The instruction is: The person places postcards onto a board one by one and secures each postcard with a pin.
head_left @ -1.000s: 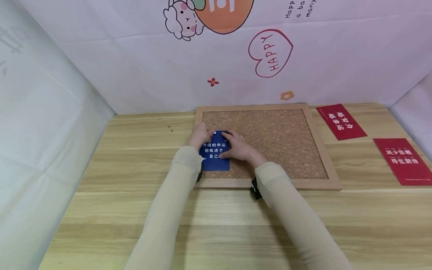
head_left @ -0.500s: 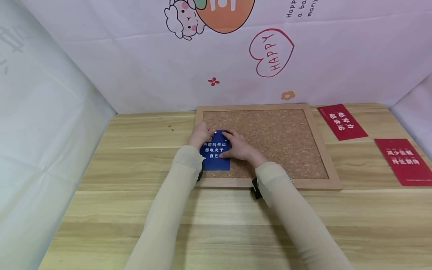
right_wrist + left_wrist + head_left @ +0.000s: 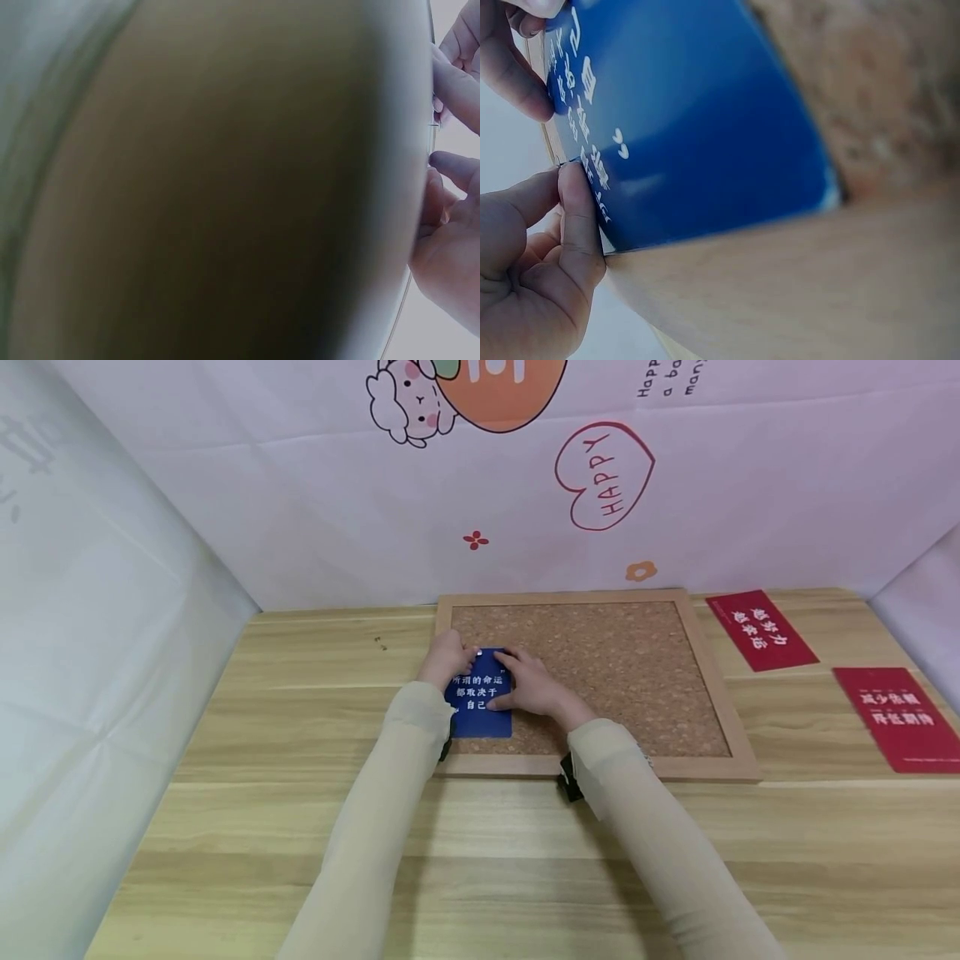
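A dark blue card (image 3: 482, 724) with white writing lies on the left part of a wood-framed cork board (image 3: 622, 668). At the card's upper edge my left hand (image 3: 444, 658) pinches a small pin (image 3: 569, 161) between thumb and forefinger; only its thin shaft shows, the rest hidden by the fingers. My right hand (image 3: 534, 687) rests on the card's right side, fingers spread, forefinger near the top right corner and thumb lower down by the writing. In the left wrist view the card's near corner sits beside the wooden frame (image 3: 780, 277).
Two red cards lie on the table to the right of the board, one farther back (image 3: 761, 631) and one nearer (image 3: 896, 720). Several tiny dark items (image 3: 380, 645) lie left of the board. A white printed cloth (image 3: 360, 535) hangs behind the table (image 3: 300, 735).
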`<state>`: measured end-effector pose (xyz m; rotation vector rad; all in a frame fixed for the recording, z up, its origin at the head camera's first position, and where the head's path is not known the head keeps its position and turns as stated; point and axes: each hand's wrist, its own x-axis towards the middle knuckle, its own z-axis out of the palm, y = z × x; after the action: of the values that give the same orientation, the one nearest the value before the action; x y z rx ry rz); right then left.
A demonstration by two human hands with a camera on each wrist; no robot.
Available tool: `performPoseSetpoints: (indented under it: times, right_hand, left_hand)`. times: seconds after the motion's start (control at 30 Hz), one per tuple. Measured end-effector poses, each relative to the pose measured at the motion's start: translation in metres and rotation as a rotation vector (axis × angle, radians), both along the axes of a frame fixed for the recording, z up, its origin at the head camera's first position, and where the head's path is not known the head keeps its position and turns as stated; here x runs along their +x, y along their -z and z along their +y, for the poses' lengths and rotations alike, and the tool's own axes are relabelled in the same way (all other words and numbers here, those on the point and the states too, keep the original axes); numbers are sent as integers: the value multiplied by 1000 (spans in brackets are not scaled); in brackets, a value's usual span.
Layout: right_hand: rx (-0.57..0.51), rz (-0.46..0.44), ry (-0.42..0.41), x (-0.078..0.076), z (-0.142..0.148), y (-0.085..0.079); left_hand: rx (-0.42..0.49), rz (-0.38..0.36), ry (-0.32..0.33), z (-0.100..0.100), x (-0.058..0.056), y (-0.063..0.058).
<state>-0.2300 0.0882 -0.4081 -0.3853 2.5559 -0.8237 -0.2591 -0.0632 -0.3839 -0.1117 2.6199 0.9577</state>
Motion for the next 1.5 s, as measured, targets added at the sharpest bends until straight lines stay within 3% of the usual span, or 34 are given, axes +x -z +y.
performPoseSetpoints:
  times: [1.17,1.5]
  right_hand:
    - [-4,-5,5,2,0,-1]
    - [-12,-9,12,2,-1,0]
  left_hand:
    - [18,-14,-23,0,-2,4]
    - [32,13,-39,-2,1,4]
